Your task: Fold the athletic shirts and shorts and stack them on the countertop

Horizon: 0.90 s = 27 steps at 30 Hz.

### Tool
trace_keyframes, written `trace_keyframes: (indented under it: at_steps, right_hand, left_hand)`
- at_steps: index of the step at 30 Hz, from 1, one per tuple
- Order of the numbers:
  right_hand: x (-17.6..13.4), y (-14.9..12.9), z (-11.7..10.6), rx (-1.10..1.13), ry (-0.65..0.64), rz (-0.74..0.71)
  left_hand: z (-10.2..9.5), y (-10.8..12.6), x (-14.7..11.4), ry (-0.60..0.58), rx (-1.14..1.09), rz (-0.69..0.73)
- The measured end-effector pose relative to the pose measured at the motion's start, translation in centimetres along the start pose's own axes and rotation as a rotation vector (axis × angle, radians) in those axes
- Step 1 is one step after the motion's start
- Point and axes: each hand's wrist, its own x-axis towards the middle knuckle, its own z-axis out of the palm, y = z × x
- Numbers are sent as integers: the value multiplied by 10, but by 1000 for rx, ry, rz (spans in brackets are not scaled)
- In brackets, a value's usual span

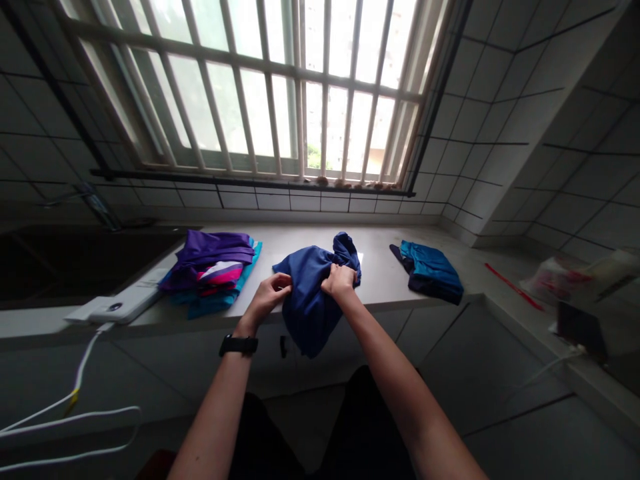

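A crumpled dark blue garment (311, 293) lies on the counter in front of me, its lower part hanging over the front edge. My right hand (341, 280) is closed on its bunched upper right part. At the cloth's left edge, my left hand (273, 293) pinches the fabric between thumb and fingers; a black band sits on that wrist. To the left lies a pile of purple, pink and turquoise clothes (215, 263). On the right are folded blue and dark clothes (433, 270). The exact kind of the garment in my hands does not show.
A dark sink (60, 260) with a tap (100, 207) is at the left. On the counter's left edge lies a white power strip (125, 303), its white cable hanging down. At the right are a red strip (513, 287), a plastic bag (555, 280) and a dark flat device (583, 330).
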Motion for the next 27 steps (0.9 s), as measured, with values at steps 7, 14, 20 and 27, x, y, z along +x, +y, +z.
trace_keyframes:
  at_steps: [7, 14, 20, 27]
  right_hand:
    - [-1, -1, -1, 2, 6, 0]
    - [-2, 0, -3, 8, -9, 2]
    - [-3, 0, -2, 13, -9, 2]
    - [-2, 0, -1, 14, -7, -5]
  left_hand:
    - [0, 0, -2, -8, 14, 12]
    - [0, -1, -1, -5, 36, 14]
    - [1, 2, -4, 1, 62, 28]
    - [-1, -1, -3, -7, 48, 16]
